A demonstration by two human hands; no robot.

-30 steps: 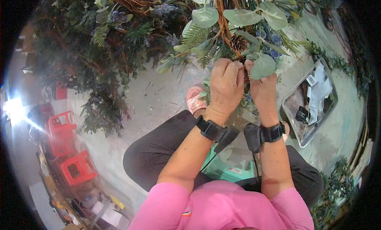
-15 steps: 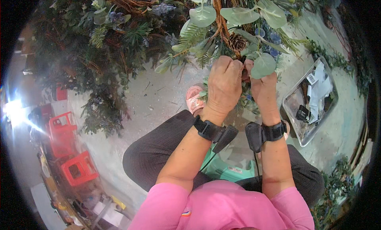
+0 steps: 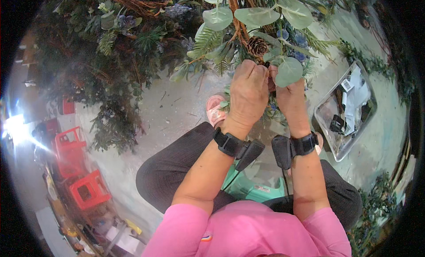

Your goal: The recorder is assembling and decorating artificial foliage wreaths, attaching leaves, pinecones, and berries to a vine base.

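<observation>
A wreath of artificial greenery on brown twigs hangs in front of me, with pale eucalyptus leaves (image 3: pixel 256 17), fern sprigs, blue berries (image 3: pixel 299 40) and a pine cone (image 3: pixel 257 46). Just under the cone my left hand (image 3: pixel 249 91) is closed, its fingers pinched together. My right hand (image 3: pixel 290 97) is closed close beside it, partly covered by a round leaf (image 3: pixel 289 72). Between the fingertips shows a small dark piece at the twigs; what exactly they pinch is hidden. Black straps with small boxes sit on both wrists.
Dense greenery (image 3: pixel 119 75) fills the far left. At right on the floor stands a clear tray (image 3: pixel 338 153) with paper scraps and a black item. Red stools (image 3: pixel 90 189) are at left, a green stool (image 3: pixel 252 190) beneath me. More foliage (image 3: pixel 376 208) lies at lower right.
The wreath and both hands have shifted slightly left and up in view. The hands keep the same pinched pose under the pine cone.
</observation>
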